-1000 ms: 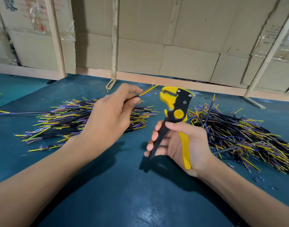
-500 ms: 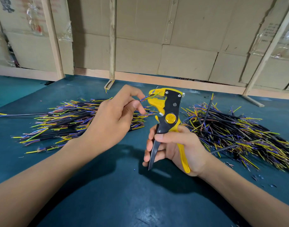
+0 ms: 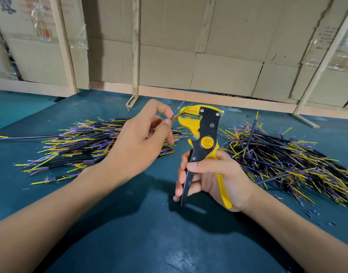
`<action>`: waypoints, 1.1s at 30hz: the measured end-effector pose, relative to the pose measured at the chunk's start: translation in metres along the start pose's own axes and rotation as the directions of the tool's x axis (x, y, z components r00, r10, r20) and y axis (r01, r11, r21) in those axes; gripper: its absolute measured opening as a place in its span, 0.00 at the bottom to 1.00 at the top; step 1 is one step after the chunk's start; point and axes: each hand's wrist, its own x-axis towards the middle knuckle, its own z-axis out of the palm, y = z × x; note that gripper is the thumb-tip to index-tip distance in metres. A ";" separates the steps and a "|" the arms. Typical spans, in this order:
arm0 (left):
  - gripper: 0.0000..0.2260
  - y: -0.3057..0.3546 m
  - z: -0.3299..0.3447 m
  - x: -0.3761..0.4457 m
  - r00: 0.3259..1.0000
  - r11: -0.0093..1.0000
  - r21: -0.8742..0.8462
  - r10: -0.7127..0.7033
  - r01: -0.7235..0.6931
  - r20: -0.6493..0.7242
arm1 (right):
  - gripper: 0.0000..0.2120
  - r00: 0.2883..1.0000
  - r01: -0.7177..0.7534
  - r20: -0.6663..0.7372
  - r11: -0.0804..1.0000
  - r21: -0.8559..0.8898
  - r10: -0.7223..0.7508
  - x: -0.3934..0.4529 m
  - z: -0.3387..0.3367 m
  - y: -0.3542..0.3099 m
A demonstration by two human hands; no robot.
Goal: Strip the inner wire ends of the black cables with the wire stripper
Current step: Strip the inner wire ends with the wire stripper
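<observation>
- Digits "01212" partly legible on wire stripper (image 3: 205,138) yellow disc
- Right hand (image 3: 214,180) grips its handles
- Left hand (image 3: 137,142) pinches thin coloured wire ends (image 3: 176,114) at toothed yellow head

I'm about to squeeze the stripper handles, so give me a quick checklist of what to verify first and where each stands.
1. Wire stripper held firmly: ok, the right hand wraps both handles.
2. Cable held steady: ok, the left hand pinches the inner wires right at the tool head.
3. Wire ends inside the jaws: ok, the coloured ends run into the yellow head.
4. All wires seated at equal depth: cannot tell, the head hides the ends.
5. Fingertips clear of the jaws: cannot tell, the pinching fingertips sit very close to the mouth.
6. Handles not yet squeezed: ok, black and yellow handles are spread apart.
</observation>
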 end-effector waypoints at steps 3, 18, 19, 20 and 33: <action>0.04 0.005 -0.002 0.002 0.998 0.995 -0.097 -0.043 0.039 -0.041 | 0.07 1.000 -0.007 0.007 1.000 -0.005 0.007 0.000 0.000 -0.001; 0.06 0.006 0.002 0.007 0.967 0.942 -0.266 -0.237 0.204 -0.098 | 0.07 0.999 -0.028 0.016 0.996 -0.086 0.030 0.000 0.003 -0.006; 0.07 0.006 0.002 0.007 0.967 0.945 -0.259 -0.234 0.201 -0.104 | 0.06 0.999 -0.032 0.006 0.995 -0.097 0.033 0.000 0.004 -0.007; 0.07 0.006 0.002 0.006 0.967 0.947 -0.255 -0.228 0.194 -0.110 | 0.05 0.999 -0.036 -0.004 0.994 -0.107 0.035 0.000 0.004 -0.008; 0.05 0.011 0.002 0.006 0.964 0.965 -0.200 -0.203 0.167 -0.174 | 0.01 0.998 -0.053 -0.036 0.997 -0.059 0.051 -0.001 0.008 -0.005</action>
